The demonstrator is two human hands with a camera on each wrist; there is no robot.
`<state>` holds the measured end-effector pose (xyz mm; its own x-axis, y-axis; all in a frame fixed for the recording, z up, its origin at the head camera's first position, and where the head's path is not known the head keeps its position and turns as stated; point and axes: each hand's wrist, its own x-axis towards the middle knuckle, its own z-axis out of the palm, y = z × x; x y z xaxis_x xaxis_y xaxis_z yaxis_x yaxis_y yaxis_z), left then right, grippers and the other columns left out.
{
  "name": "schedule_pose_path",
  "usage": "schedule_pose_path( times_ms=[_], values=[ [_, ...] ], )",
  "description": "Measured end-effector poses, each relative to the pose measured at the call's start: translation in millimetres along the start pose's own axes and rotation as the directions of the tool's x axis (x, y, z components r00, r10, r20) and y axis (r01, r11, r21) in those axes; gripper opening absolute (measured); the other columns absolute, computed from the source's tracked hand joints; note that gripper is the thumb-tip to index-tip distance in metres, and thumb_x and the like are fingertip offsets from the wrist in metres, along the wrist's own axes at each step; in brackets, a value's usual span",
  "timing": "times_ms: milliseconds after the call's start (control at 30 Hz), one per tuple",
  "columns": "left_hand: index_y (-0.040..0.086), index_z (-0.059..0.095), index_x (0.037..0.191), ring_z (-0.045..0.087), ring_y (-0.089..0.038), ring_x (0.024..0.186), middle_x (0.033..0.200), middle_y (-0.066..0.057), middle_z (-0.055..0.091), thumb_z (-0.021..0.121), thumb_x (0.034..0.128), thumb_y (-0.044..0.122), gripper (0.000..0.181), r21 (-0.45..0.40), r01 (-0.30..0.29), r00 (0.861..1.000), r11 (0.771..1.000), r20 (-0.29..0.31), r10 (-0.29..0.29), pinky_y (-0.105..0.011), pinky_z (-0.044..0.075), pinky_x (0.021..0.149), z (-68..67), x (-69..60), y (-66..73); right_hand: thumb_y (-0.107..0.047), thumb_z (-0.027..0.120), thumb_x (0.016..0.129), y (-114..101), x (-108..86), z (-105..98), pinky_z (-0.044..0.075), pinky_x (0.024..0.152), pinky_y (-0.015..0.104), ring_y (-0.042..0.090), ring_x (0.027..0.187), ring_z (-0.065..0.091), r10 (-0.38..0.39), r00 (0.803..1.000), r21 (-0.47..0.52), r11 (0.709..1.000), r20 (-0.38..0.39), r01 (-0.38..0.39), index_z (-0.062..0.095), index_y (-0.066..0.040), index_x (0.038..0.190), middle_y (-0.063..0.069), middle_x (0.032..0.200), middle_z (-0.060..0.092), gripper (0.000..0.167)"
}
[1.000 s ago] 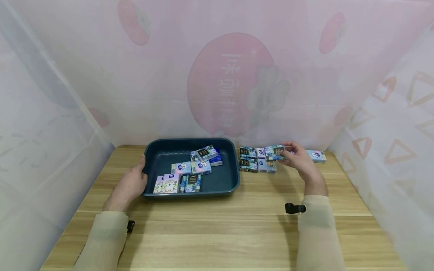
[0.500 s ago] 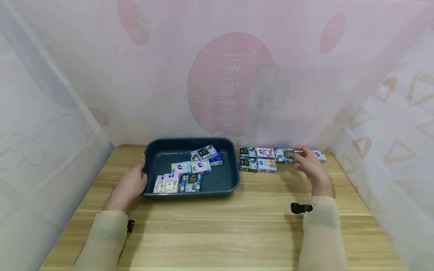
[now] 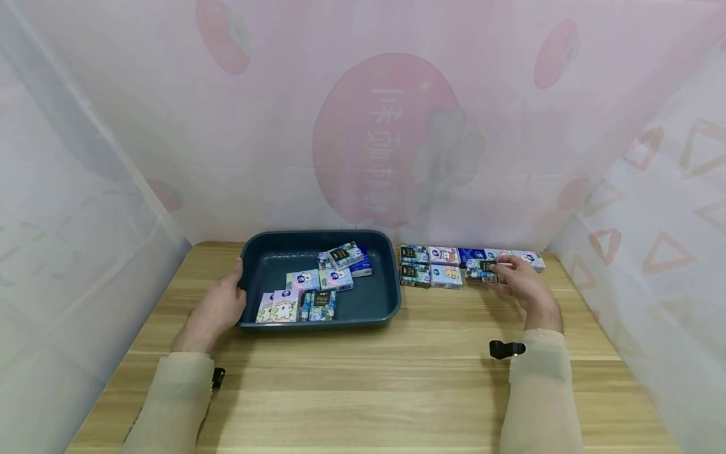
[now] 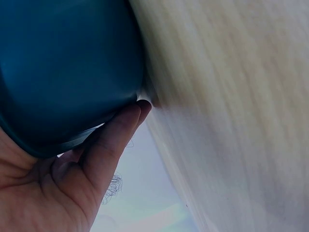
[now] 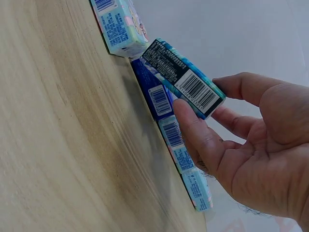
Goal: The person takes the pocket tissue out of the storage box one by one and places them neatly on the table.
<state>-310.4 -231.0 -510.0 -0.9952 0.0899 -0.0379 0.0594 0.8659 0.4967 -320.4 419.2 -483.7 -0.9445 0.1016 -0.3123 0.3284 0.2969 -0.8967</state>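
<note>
My left hand (image 3: 218, 309) grips the left side of a dark blue-green tray (image 3: 266, 265); in the left wrist view its fingers (image 4: 113, 140) lie against the tray's outer wall. Several small tissue packs lie inside, among them a dark floral pack (image 3: 322, 307) and a white-bear pack (image 3: 285, 307). Right of the tray, my right hand (image 3: 527, 287) pinches a dark floral tissue pack (image 3: 478, 270) between thumb and fingers. The right wrist view shows this pack's barcode side (image 5: 198, 89), tilted and raised above the table, in front of a dark blue tissue pack (image 5: 154, 92).
Against the back wall, a row of tissue packs runs right from the tray, ending in a light-blue pack (image 3: 532, 260). Two packs sit before it, one a light-blue pack (image 3: 446, 277). A printed cloth (image 3: 272, 126) encloses the wooden table (image 3: 363, 391).
My right hand has carried the floral pack right, then slightly toward me, uncovering the dark blue pack in the back row. The left hand and tray have stayed put.
</note>
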Motion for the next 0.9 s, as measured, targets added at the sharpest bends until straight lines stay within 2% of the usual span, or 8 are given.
schedule_pose_path(
  times_ms=[100, 233, 367, 667, 800, 900],
  values=[
    [-0.006, 0.011, 0.185, 0.045, -0.019, 0.055, 0.155, -0.047, 0.058, 0.042, 0.1156, 0.007, 0.077, -0.002, 0.009, 1.0, 1.0, 0.004, -0.009, -0.039, 0.043, 0.057, 0.2, 0.7, 1.0, -0.02, 0.049, 0.126, 1.5, -1.1, 0.0, 0.067, 0.108, 0.026, 0.004, 0.107, 0.069, 0.018, 1.0, -0.017, 1.0, 0.012, -0.018, 0.021, 0.009, 0.182, 0.032, 0.175, 0.039, 0.068],
    [-0.006, 0.012, 0.185, 0.045, -0.019, 0.056, 0.152, -0.046, 0.059, 0.042, 0.1157, 0.007, 0.077, 0.0, 0.012, 1.0, 1.0, 0.002, -0.012, -0.039, 0.043, 0.058, 0.1, 0.0, 1.6, -0.02, 0.049, 0.126, 1.6, -1.2, 0.9, 0.068, 0.104, 0.026, 0.004, 0.104, 0.074, 0.036, 0.999, -0.009, 0.999, 0.024, -0.035, 0.026, 0.009, 0.178, 0.026, 0.16, 0.05, 0.064],
    [-0.007, 0.013, 0.185, 0.045, -0.019, 0.055, 0.146, -0.045, 0.061, 0.043, 0.1154, 0.006, 0.077, -0.001, 0.012, 1.0, 1.0, -0.002, -0.012, -0.039, 0.044, 0.057, -0.5, -1.2, 2.2, -0.018, 0.047, 0.126, -0.3, -0.4, 2.7, 0.068, 0.101, 0.025, 0.004, 0.101, 0.074, 0.042, 0.998, -0.017, 0.999, 0.043, -0.042, 0.027, 0.012, 0.175, 0.022, 0.153, 0.052, 0.061],
    [-0.007, 0.014, 0.185, 0.047, -0.02, 0.056, 0.129, -0.039, 0.066, 0.044, 0.1157, 0.006, 0.076, 0.01, 0.011, 1.0, 1.0, -0.004, -0.011, -0.039, 0.043, 0.057, -1.1, -0.8, 2.7, -0.02, 0.046, 0.127, -1.2, 0.7, 4.2, 0.067, 0.098, 0.022, 0.0, 0.099, 0.072, 0.065, 0.997, -0.059, 0.996, 0.039, -0.063, 0.022, 0.014, 0.18, 0.036, 0.17, 0.044, 0.068],
    [-0.009, 0.014, 0.184, 0.049, -0.021, 0.061, 0.133, -0.041, 0.067, 0.045, 0.1147, 0.005, 0.077, 0.019, -0.006, 1.0, 1.0, -0.007, 0.006, -0.039, 0.043, 0.06, -3.4, -1.6, 2.9, -0.027, 0.047, 0.127, -0.4, 0.2, 3.5, 0.067, 0.099, 0.022, 0.0, 0.104, 0.072, 0.067, 0.997, -0.105, 0.992, 0.033, -0.063, 0.022, 0.011, 0.182, 0.038, 0.184, 0.033, 0.071],
    [-0.009, 0.014, 0.184, 0.049, -0.022, 0.062, 0.134, -0.041, 0.068, 0.046, 0.1144, 0.005, 0.077, 0.02, -0.01, 1.0, 1.0, -0.006, 0.01, -0.038, 0.043, 0.06, -4.2, -1.9, 3.1, -0.03, 0.05, 0.127, 1.5, 2.4, 3.1, 0.067, 0.1, 0.023, 0.001, 0.106, 0.072, 0.074, 0.997, -0.129, 0.989, 0.027, -0.07, 0.026, 0.01, 0.182, 0.037, 0.183, 0.036, 0.072]
  ],
)
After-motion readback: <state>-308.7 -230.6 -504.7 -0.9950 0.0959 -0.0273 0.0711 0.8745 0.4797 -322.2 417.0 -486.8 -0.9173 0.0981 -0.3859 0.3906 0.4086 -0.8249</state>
